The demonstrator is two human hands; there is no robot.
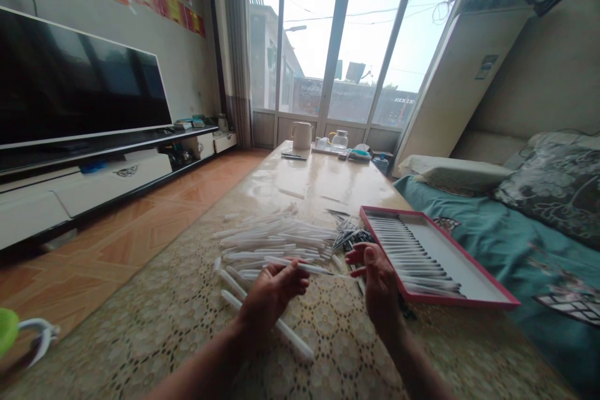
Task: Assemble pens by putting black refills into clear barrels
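A slim white pen (307, 267) with a thin dark tip is pinched between the thumb and fingers of my left hand (274, 290). The tip points right, toward my right hand (380, 281). That hand is raised beside the tip with its fingers curved and apart; I make out nothing held in it. Beyond my left hand lies a heap of white pen tubes (276, 234), and a loose white tube (295, 340) rests nearer to me. Thin dark refill-like sticks (349, 232) are piled behind my right hand.
To the right, a red-rimmed box (487, 287) holds a row of white pens with dark ends (412, 256). A beige kettle (301, 135) and a glass teapot (339, 139) stand at the table's far end. A sofa (473, 231) runs along the right side.
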